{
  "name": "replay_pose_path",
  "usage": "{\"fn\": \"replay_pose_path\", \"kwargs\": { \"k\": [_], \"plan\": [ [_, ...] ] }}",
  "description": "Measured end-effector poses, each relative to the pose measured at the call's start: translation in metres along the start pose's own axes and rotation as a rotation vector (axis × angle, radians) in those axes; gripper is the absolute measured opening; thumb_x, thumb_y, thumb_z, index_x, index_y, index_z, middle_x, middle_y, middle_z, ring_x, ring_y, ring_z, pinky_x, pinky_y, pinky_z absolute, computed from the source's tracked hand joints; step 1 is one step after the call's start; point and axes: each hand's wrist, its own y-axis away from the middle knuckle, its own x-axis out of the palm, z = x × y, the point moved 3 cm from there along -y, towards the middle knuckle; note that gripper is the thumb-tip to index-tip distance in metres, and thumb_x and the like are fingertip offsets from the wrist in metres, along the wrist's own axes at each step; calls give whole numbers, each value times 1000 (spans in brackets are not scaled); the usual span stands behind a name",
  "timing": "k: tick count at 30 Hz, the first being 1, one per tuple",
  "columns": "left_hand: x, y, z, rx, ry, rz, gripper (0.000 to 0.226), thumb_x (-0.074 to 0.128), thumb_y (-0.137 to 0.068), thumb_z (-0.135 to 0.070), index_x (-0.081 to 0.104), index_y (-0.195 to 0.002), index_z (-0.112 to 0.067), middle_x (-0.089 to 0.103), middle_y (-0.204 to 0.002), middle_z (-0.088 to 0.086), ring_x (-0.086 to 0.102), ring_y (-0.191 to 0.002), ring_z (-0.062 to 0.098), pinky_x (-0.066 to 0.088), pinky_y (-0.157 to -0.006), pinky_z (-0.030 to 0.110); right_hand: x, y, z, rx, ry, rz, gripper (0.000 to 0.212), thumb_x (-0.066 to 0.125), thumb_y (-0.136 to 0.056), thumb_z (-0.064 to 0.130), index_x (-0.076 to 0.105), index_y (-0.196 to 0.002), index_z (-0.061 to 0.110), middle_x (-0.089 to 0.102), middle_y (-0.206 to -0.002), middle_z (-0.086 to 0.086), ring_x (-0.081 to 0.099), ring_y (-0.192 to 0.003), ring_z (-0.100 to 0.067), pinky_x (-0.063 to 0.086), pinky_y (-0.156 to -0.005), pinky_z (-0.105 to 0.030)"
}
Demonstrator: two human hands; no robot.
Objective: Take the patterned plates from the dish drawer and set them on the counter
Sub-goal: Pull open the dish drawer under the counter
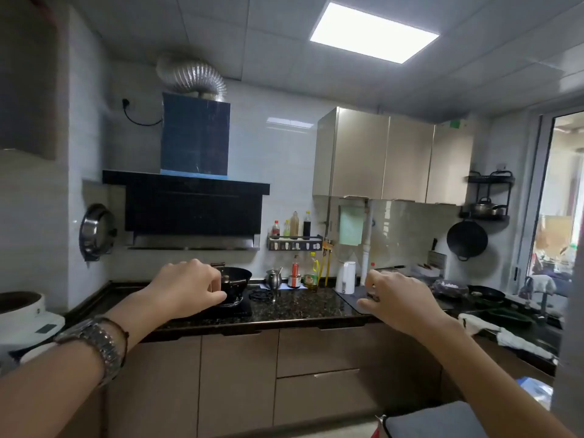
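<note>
I face a dark speckled counter (303, 306) with beige drawers (319, 352) below it, all shut. No patterned plates are in view. My left hand (186, 290), with a metal watch on the wrist, is held out in front of the wok, fingers loosely curled and holding nothing. My right hand (398, 300) hovers over the counter's right part, fingers also loosely curled and holding nothing. Neither hand touches a drawer.
A black wok (235, 279) sits on the hob. A metal pot (273, 279), bottles (295, 275) and a white kettle (345, 277) stand at the back. A pan (488, 294) and cloth (480, 324) lie right by the sink. A white appliance (22, 311) stands left.
</note>
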Motion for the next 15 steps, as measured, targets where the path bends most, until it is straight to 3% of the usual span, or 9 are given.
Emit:
{"fn": "replay_pose_path", "kwargs": {
  "k": [7,12,15],
  "plan": [
    [47,-63,23,53,-4,23,25,52,-85,-50,64,-93,-29,66,-90,-11,62,-85,10,53,-80,33,50,-53,8,17,10,1,31,52,-88,45,53,-106,20,64,-105,0,47,-79,-13,35,-69,-27],
    [86,-143,51,145,-24,2,27,51,-86,-51,64,-96,-29,67,-93,-11,61,-85,9,51,-77,30,108,-125,20,39,-37,-9,33,54,-86,49,54,-107,23,65,-103,3,51,-80,-11,38,-67,-26],
    [105,-188,64,169,-14,-7,27,50,-85,-51,64,-94,-30,68,-97,-10,61,-85,12,46,-73,30,133,-165,21,74,-58,-1,36,54,-86,49,53,-110,23,64,-107,3,58,-90,-14,46,-74,-29]
  ]
}}
